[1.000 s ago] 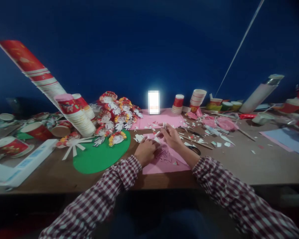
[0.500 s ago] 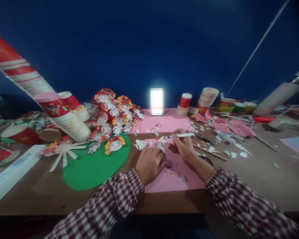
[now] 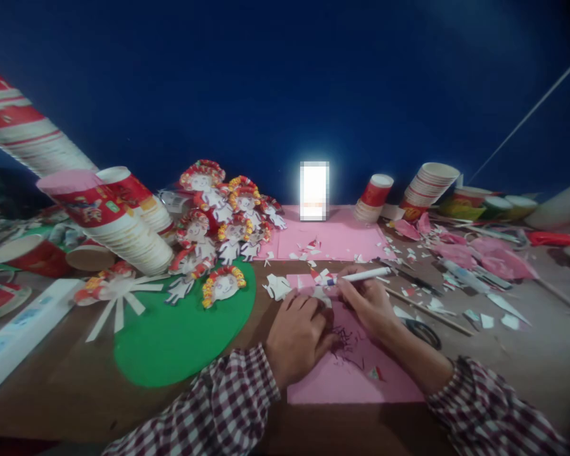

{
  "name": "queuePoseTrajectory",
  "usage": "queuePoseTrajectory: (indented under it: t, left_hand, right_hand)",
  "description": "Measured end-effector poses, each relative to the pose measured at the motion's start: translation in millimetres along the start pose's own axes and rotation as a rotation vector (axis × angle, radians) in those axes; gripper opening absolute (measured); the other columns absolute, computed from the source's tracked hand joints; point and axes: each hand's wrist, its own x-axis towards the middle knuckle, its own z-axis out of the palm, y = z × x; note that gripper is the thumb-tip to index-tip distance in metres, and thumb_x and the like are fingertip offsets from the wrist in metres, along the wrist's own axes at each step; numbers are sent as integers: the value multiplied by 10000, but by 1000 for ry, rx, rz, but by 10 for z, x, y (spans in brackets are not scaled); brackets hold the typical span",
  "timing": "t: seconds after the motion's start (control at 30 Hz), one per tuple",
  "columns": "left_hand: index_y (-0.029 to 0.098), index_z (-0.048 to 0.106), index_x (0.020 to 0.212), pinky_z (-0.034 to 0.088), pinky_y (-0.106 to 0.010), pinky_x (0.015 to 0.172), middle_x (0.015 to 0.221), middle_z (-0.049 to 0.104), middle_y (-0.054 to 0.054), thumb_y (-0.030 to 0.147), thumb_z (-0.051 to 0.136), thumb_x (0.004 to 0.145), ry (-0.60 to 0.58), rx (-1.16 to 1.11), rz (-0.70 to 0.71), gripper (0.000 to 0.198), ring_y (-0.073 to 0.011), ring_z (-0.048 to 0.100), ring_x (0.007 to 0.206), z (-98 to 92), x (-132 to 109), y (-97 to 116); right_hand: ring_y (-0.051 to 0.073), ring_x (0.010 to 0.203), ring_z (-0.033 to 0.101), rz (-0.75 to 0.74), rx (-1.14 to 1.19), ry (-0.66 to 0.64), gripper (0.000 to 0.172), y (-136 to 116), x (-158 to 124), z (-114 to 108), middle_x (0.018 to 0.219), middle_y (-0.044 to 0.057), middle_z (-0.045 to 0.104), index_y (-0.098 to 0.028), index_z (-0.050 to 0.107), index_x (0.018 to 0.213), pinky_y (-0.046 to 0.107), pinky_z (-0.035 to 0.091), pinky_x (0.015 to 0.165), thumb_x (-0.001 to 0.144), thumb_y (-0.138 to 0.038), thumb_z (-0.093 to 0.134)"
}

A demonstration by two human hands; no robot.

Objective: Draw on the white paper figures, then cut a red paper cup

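My right hand is closed around a white marker pen, whose dark tip points left, just over the pink paper. Palm down, my left hand lies across the left part of the pink sheet, its fingers over a small white paper cutout. Most of that cutout's outline is hidden by the fingers. Beside the fingertips rests another white paper cutout. Thin dark scribbles or shreds show on the sheet between my hands.
Paper dolls with red and yellow hair lean in a pile behind a green oval sheet. Leaning paper cup stacks stand left, more cups at back right. Scissors, a wooden stick and paper scraps lie right.
The view has shifted, so most things on the table sit a little lower or further right. My right hand still holds the marker pen, and my left hand stays on the sheet.
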Motion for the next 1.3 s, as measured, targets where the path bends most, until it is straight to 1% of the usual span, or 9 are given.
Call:
queuePoseTrajectory:
  t: [0.13,0.27,0.4,0.5,0.57,0.67,0.87,1.17,1.3]
  left_hand:
    - [210,578,1099,226,-501,1064,1064,582,-64,462,441,881,-4,28,-8,361,-240,484,1079,-1,-12,6]
    - [205,583,1082,236,-500,1066,1079,577,-72,471,455,871,5,21,-3,362,-240,487,1079,-20,-22,7]
    - [201,585,1073,227,-500,1074,1058,582,-69,456,465,871,-4,19,11,347,-237,494,1059,-34,-22,-4]
    - [200,577,1077,246,-496,1064,1036,582,-66,437,483,866,-6,20,16,331,-237,496,1053,-32,-21,-12]
    - [194,581,1044,274,-496,1045,1025,580,-68,427,498,860,3,19,16,307,-242,502,1042,-25,-21,-16]
    - [189,583,995,300,-500,1023,1032,577,-76,411,515,854,25,12,25,272,-252,508,1047,-12,-19,-20]
    - [194,580,949,280,-512,1033,986,589,-57,410,537,843,22,4,37,244,-238,526,1001,-3,-7,-23]
    - [180,583,1025,280,-488,1035,1024,580,-61,433,505,858,15,18,20,313,-235,507,1014,37,-16,-41]
    - [181,563,1084,269,-490,1040,1086,580,-67,436,501,861,6,18,17,345,-239,499,1049,38,-18,-47]
  right_hand:
    - [96,497,450,23,-17,-43,195,-9,-13,-18,573,-42,485,-192,490,802,204,350,456,814,-370,568]
    - [103,521,480,14,-63,-58,169,-31,-28,-14,606,-36,507,-192,513,830,211,380,488,804,-351,566]
    - [102,535,498,47,25,-54,202,-19,-19,16,636,-30,532,-191,540,891,210,392,499,794,-364,575]
    - [105,566,516,54,71,-45,199,-7,-9,21,660,-20,549,-190,536,851,221,419,537,780,-367,590]
    - [114,604,535,38,20,-44,174,-6,-8,13,682,-10,559,-186,537,830,232,435,570,775,-341,596]
    - [121,603,532,18,-96,-46,135,-6,-9,-1,676,-6,556,-183,533,819,235,434,558,784,-303,585]
    - [135,621,560,-29,-215,-13,110,12,13,-18,676,-1,556,-182,526,789,243,459,579,805,-291,540]
    - [152,669,598,-76,-340,-24,145,98,45,-63,741,30,629,-176,574,884,255,473,599,822,-297,526]
    - [132,609,567,-56,-308,-26,153,75,44,-61,681,13,611,-176,585,871,239,450,552,828,-305,516]
